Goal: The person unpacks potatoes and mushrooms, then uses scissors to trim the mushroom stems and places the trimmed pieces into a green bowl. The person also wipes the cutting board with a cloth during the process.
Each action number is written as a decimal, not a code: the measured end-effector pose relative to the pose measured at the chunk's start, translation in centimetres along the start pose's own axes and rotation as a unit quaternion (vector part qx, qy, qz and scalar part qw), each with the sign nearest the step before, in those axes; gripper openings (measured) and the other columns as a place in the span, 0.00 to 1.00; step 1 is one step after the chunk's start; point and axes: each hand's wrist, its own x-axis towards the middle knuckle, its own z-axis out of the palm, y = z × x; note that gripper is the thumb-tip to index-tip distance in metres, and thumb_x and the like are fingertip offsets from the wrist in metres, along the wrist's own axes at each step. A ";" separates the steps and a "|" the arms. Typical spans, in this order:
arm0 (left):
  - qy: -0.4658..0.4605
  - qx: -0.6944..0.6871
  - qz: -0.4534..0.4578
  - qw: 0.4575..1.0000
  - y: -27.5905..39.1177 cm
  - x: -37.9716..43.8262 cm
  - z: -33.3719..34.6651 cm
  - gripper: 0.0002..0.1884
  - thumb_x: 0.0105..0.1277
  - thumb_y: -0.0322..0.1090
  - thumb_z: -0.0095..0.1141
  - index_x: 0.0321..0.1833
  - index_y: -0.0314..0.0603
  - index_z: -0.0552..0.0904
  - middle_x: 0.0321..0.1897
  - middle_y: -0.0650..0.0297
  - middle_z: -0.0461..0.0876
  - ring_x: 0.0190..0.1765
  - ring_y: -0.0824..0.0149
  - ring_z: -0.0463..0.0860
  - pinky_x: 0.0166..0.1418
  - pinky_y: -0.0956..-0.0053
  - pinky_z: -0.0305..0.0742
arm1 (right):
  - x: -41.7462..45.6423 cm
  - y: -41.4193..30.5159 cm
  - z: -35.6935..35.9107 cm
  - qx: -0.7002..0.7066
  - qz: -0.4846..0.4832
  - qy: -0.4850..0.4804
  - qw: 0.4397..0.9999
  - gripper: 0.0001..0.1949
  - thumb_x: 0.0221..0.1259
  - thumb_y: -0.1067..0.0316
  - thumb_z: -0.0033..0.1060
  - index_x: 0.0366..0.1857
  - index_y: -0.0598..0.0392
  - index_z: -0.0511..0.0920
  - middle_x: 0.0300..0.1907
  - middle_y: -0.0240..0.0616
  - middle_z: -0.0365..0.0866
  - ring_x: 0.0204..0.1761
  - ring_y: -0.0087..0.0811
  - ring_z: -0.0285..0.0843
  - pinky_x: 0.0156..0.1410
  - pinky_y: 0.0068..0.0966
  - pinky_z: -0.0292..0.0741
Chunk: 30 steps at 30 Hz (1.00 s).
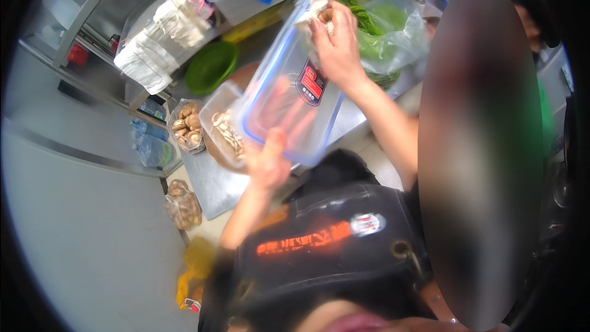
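My left hand (269, 159) holds a clear plastic food-container lid (281, 110) with a blue rim and a printed label. Its fingers show through the plastic from beneath. At the lid's far edge, my right hand (339, 44) grips a crumpled white cloth (316, 7) and presses it against the corner. Behind the lid's left side stands a translucent plastic container (209, 115), partly covered by it, with sliced mushrooms (226, 131) inside. That container seems to rest on a round brown board (213, 150), mostly hidden.
A bag of whole mushrooms (186, 124) sits left of the container on the steel table (216, 184). Beyond are a green basin (212, 67), white towels (147, 60) and bagged leafy greens (387, 23). Another filled bag (183, 205) lies lower left. A blurred person (479, 157) stands close at right.
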 end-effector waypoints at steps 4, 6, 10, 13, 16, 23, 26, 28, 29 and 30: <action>0.038 0.060 0.033 0.997 0.6 0.3 -0.4 0.38 0.71 0.46 0.57 0.78 0.51 0.53 0.76 0.56 0.58 0.73 0.48 0.64 0.69 0.44 0.69 | -2.5 -3.9 -0.3 0.087 -0.172 -0.035 0.981 0.18 0.67 0.59 0.55 0.55 0.56 0.76 0.55 0.48 0.76 0.59 0.48 0.71 0.66 0.45 0.63; 0.039 0.015 0.000 0.999 1.1 0.2 -0.6 0.36 0.72 0.48 0.55 0.78 0.53 0.54 0.76 0.58 0.58 0.73 0.47 0.63 0.69 0.43 0.68 | -1.8 -3.0 -0.7 0.071 -0.132 -0.017 0.989 0.14 0.65 0.60 0.56 0.48 0.57 0.77 0.48 0.45 0.77 0.53 0.48 0.72 0.61 0.44 0.65; 0.035 0.000 0.057 0.998 2.0 0.6 -1.2 0.35 0.72 0.49 0.53 0.78 0.53 0.54 0.78 0.57 0.54 0.72 0.42 0.65 0.69 0.40 0.68 | -0.5 0.2 -3.4 -0.030 -0.025 -0.025 0.999 0.09 0.63 0.65 0.56 0.40 0.58 0.75 0.41 0.45 0.75 0.48 0.46 0.72 0.55 0.40 0.67; 0.055 -0.021 0.066 0.996 1.9 0.9 -1.3 0.37 0.72 0.50 0.53 0.78 0.53 0.53 0.78 0.56 0.53 0.72 0.41 0.65 0.69 0.41 0.68 | -5.2 -2.2 -2.8 0.085 -0.186 -0.114 0.972 0.08 0.62 0.66 0.56 0.41 0.55 0.76 0.49 0.47 0.77 0.53 0.47 0.73 0.55 0.45 0.68; 0.061 0.028 0.033 0.997 1.2 0.3 -0.6 0.40 0.71 0.52 0.54 0.79 0.54 0.50 0.78 0.55 0.53 0.72 0.40 0.65 0.68 0.40 0.69 | -5.6 -0.3 -2.1 0.087 -0.134 -0.114 0.981 0.08 0.62 0.68 0.56 0.43 0.57 0.76 0.49 0.48 0.76 0.49 0.47 0.74 0.55 0.45 0.69; 0.013 0.134 -0.027 0.991 -0.5 0.3 -0.4 0.42 0.68 0.54 0.57 0.78 0.48 0.53 0.75 0.56 0.59 0.73 0.56 0.66 0.72 0.48 0.67 | -4.1 -0.2 -2.0 0.109 -0.107 -0.094 0.984 0.14 0.61 0.68 0.62 0.48 0.60 0.73 0.46 0.48 0.74 0.46 0.46 0.72 0.59 0.40 0.67; -0.022 0.021 -0.058 0.998 -1.1 -0.6 0.0 0.43 0.69 0.49 0.58 0.79 0.47 0.49 0.77 0.55 0.55 0.74 0.49 0.64 0.73 0.44 0.64 | -1.3 -1.0 -0.6 0.198 0.002 0.006 0.980 0.15 0.64 0.69 0.60 0.51 0.60 0.71 0.45 0.44 0.72 0.48 0.39 0.71 0.58 0.35 0.68; -0.002 -0.026 -0.012 1.000 -0.7 -0.9 -0.2 0.43 0.69 0.48 0.58 0.79 0.48 0.48 0.78 0.55 0.53 0.74 0.47 0.63 0.72 0.43 0.64 | 1.3 0.2 -0.7 0.097 0.120 0.078 0.985 0.12 0.71 0.66 0.51 0.50 0.61 0.69 0.44 0.42 0.70 0.46 0.36 0.70 0.56 0.32 0.68; -0.027 -0.052 0.022 0.998 -0.5 -0.9 -0.5 0.43 0.69 0.48 0.58 0.79 0.49 0.47 0.78 0.56 0.53 0.74 0.45 0.62 0.72 0.42 0.64 | 1.1 -0.1 -0.9 0.090 0.137 0.060 0.985 0.11 0.72 0.66 0.50 0.49 0.61 0.69 0.44 0.42 0.71 0.47 0.36 0.70 0.57 0.33 0.68; -0.015 -0.059 0.042 0.997 -0.2 -0.9 -0.7 0.43 0.69 0.48 0.57 0.80 0.50 0.47 0.78 0.56 0.52 0.74 0.45 0.62 0.72 0.43 0.65 | 1.0 -0.2 -0.9 0.059 0.140 0.030 0.988 0.10 0.72 0.65 0.50 0.47 0.61 0.69 0.45 0.43 0.71 0.47 0.37 0.70 0.57 0.34 0.68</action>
